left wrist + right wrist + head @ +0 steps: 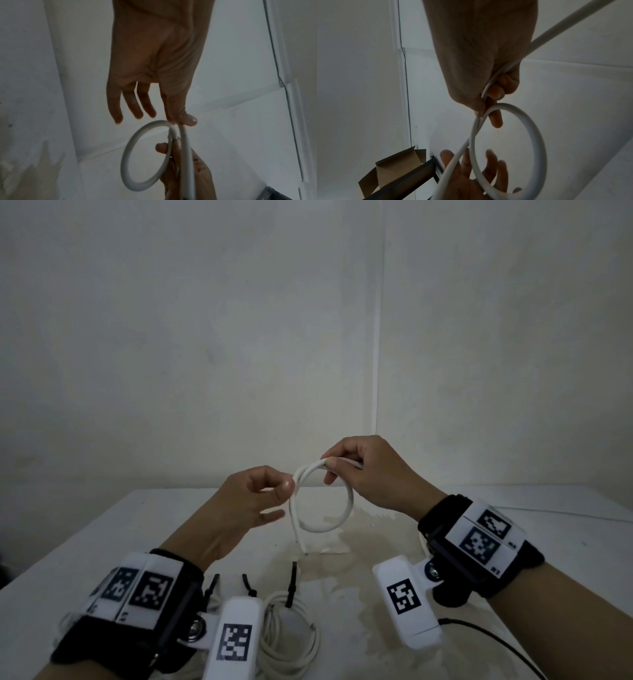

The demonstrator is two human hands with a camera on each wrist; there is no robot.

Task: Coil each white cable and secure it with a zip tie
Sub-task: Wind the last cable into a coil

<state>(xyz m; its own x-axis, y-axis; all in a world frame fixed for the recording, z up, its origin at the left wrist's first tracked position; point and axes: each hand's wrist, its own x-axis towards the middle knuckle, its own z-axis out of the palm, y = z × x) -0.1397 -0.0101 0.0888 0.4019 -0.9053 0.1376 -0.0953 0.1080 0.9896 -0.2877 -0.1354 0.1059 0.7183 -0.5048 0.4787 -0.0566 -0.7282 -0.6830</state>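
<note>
The left hand (239, 505) pinches the left side of a white cable (346, 508) loop between thumb and forefinger, its other fingers loosely extended. The loop hangs in the air above the white table (548, 529). The right hand (373, 474) grips the loop's top, fingers curled around it. Coiled white cables (294, 642) with black zip ties (292, 583) lie on the near table edge.

Both hands are raised side by side, the right hand (371, 474) with fingers curled in a pinch against the thumb, the left hand (239, 505) pinching thumb to forefinger, other fingers loosely extended.
</note>
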